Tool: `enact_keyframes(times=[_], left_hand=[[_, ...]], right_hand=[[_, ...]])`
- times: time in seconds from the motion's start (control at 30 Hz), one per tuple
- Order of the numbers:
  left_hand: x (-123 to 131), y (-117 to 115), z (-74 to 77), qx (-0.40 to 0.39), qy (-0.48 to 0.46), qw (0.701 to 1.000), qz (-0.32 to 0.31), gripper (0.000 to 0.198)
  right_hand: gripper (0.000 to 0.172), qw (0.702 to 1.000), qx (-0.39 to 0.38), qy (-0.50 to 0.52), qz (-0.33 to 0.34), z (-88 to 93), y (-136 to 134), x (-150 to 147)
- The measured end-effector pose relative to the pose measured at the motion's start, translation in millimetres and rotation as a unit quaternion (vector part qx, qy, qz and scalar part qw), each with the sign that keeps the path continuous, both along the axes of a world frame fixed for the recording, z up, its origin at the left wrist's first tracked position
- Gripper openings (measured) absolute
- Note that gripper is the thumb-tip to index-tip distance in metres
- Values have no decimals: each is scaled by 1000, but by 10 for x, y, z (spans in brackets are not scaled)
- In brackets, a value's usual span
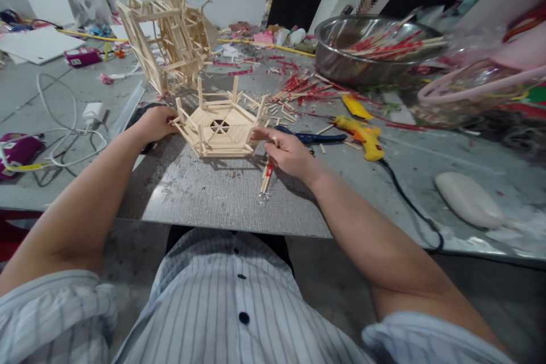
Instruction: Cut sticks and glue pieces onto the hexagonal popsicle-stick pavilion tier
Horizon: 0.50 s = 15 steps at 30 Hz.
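A hexagonal frame of pale wooden sticks sits in front of me, with short posts at its corners and a spoked opening in the middle of its floor. On its left edge, my left hand is closed, the fingertips partly hidden. My right hand is at the opposite side, its index finger extended against the frame. Between its curled fingers shows the end of a short wooden stick. Just below this hand, several sticks with red markings lie on the table.
Behind stands a taller stick structure. Blue-handled pliers and a yellow glue gun with a black cord lie rightward. Farther back, a metal basin holds red-marked sticks. Cut pieces litter the table. A white charger is leftward.
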State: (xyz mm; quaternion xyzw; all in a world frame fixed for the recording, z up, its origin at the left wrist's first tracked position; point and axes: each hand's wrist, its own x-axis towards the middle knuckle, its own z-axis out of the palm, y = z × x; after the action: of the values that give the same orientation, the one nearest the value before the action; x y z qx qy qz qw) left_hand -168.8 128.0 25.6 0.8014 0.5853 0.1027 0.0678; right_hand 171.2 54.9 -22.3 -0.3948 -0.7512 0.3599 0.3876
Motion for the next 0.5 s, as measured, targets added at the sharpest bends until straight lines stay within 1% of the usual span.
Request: enact_keyframes(times=[0.13,0.2,0.27,0.33,0.43,0.5], left_hand=[[13,-47,-4,-9,-8,999,49,36],[1,-91,-6,-11,-14,998,52,37],[-28,-137,7,-2,-18,999,45,41],[-62,-187,52,15,-21,999,46,46],[-77,-289,191,74,-56,991,98,50],[-22,-392,314,155,-108,972,138,42]], right_hand=[[44,999,-39,17,13,30,-87,-48],[40,999,-45,24,6,50,-101,-58],[36,999,-33,37,-22,73,-98,-54],[31,996,-2,57,-67,93,-85,-39],[28,987,54,73,-134,107,-71,-19],[25,984,64,69,-150,107,-77,-18]])
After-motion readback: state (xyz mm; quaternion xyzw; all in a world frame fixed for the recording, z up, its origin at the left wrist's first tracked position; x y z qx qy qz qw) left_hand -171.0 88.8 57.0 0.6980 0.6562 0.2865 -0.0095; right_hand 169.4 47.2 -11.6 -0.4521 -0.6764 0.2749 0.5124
